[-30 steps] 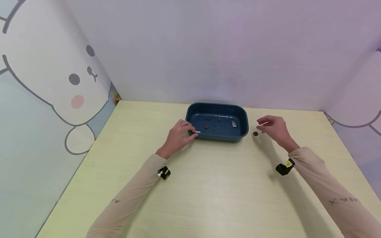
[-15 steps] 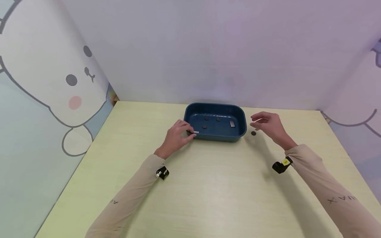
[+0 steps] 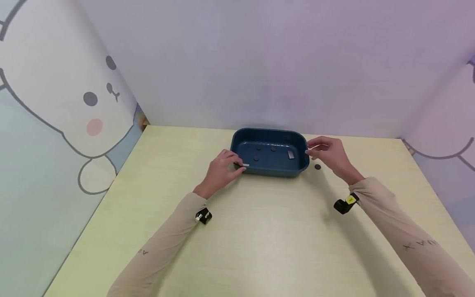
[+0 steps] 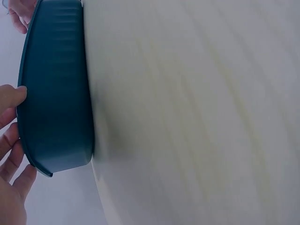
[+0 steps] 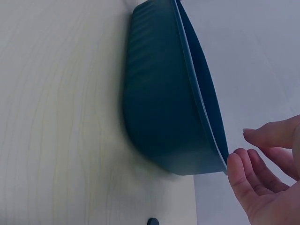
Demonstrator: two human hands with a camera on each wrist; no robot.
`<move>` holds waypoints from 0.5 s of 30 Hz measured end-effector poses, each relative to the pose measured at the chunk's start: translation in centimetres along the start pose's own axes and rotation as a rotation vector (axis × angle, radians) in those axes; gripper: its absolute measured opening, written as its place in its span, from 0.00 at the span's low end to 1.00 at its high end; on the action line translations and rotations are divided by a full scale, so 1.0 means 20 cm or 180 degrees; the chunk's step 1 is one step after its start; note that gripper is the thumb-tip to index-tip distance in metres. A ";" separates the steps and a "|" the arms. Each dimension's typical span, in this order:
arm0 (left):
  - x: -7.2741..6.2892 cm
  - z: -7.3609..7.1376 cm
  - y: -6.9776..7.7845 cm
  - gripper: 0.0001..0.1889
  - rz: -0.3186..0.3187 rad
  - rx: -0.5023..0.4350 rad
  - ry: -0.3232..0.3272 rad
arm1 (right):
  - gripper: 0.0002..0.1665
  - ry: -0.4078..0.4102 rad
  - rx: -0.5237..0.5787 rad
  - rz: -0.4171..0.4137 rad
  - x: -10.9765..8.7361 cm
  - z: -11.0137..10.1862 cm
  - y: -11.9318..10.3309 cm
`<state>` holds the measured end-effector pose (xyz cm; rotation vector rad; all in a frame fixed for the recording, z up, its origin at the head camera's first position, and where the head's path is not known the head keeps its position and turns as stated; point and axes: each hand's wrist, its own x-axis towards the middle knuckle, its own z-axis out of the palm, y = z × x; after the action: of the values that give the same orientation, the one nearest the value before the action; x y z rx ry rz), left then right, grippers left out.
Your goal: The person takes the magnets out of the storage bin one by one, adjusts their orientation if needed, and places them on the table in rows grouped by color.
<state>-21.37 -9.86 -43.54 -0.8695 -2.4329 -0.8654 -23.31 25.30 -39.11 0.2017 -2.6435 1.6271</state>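
A dark blue plastic tub (image 3: 271, 172) stands near the table's back edge. My left hand (image 3: 221, 170) grips its front left corner, thumb and fingers at the rim in the left wrist view. A small white strip (image 3: 245, 165) shows by those fingertips; whether it is held is unclear. At the tub's right end is my right hand (image 3: 328, 154). Its fingers (image 5: 238, 176) reach the rim in the right wrist view, while the thumb is apart from it. Inside the tub lie several small dark discs (image 3: 256, 158) and a small pale rectangular piece (image 3: 291, 154).
Another small dark disc (image 3: 318, 167) lies on the pale wooden table (image 3: 259, 231), right of the tub and near my right hand. A plain wall (image 3: 267, 74) rises behind the table, with patterned panels at both sides.
My right hand has moved left, from above the loose disc to the tub's right rim. My left hand stays at the front left corner. The view shifts slightly.
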 end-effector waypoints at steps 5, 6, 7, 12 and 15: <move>0.01 -0.01 0.00 0.07 0.0020 -0.0020 0.0014 | 0.18 -0.0003 0.0080 0.0003 0.03 0.05 -0.01; 0.01 -0.01 0.00 0.07 0.0020 -0.0021 0.0007 | 0.18 0.0011 0.0098 0.0008 0.03 0.06 -0.02; 0.01 -0.01 0.00 0.07 0.0013 -0.0024 -0.0003 | 0.17 0.0012 0.0100 0.0002 0.03 0.07 -0.02; 0.01 -0.01 0.01 0.07 -0.0037 -0.0022 -0.0052 | 0.17 -0.0020 0.0085 -0.0053 0.05 0.11 -0.03; 0.00 -0.01 0.01 0.07 -0.0036 -0.0040 -0.0032 | 0.18 -0.0079 0.0103 -0.0041 0.06 0.13 -0.04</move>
<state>-21.25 -9.83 -43.34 -0.8673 -2.4458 -0.8836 -24.22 22.43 -39.45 0.2410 -2.6295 1.6755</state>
